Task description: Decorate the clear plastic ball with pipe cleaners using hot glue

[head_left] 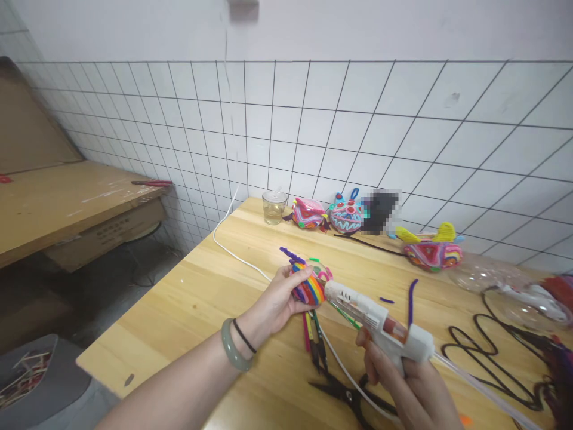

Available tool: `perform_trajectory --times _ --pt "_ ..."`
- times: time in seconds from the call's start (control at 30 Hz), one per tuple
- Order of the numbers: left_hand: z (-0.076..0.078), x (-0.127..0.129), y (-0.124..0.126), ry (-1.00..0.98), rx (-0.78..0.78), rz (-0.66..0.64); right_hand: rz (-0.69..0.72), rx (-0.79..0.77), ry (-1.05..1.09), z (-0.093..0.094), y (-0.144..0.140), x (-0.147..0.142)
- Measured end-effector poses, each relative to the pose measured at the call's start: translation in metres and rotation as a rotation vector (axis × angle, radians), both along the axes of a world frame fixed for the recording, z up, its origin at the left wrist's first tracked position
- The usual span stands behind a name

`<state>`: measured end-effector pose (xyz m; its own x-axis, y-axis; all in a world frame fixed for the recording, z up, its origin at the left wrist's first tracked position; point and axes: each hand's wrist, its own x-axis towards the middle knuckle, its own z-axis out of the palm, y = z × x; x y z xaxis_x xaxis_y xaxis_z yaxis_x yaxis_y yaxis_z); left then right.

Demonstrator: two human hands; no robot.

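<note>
My left hand point(286, 298) is closed around a small rainbow-striped pipe-cleaner craft point(312, 285), with a purple pipe cleaner point(292, 255) sticking out at its top left. In my right hand point(398, 376) is a white hot glue gun point(371, 313), its fingers wrapped about the handle. The gun's nozzle points left and meets or nearly meets the craft's right side; I cannot tell whether they touch. A clear glue stick point(474, 382) runs out of the gun's back. Under the hands lie black-handled scissors point(351, 395) and several pens or pipe cleaners point(314, 340).
Along the tiled wall stand a glass cup point(274, 208) and finished-looking colourful crafts point(308, 214), point(347, 216), point(433, 254). Clear plastic pieces point(492, 278) and a tangled black cord point(487, 358) lie at right. A white cable point(242, 258) crosses the table. A grey bin point(49, 370) stands lower left.
</note>
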<state>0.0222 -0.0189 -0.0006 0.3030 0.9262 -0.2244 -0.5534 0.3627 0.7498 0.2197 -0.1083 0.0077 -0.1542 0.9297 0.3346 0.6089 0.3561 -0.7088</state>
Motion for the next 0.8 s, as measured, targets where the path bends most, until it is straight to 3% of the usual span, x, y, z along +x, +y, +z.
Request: perform_trajectory --times 0.4,0.63,0.8 --pt "-0.0058 -0.0010 0.0023 -0.017 0.014 0.007 -0.026 0.000 0.028 0.0010 0.0001 -0.0016" --pt "-0.0066 -0.0012 0.0034 -0.005 0.021 0.010 -0.046 -0.016 -0.003 -0.0082 0.0004 0.0054" --pt "-0.0045 -0.0024 0.0045 -0.023 0.055 -0.023 -0.062 -0.020 0.097 -0.0045 -0.0012 0.0072"
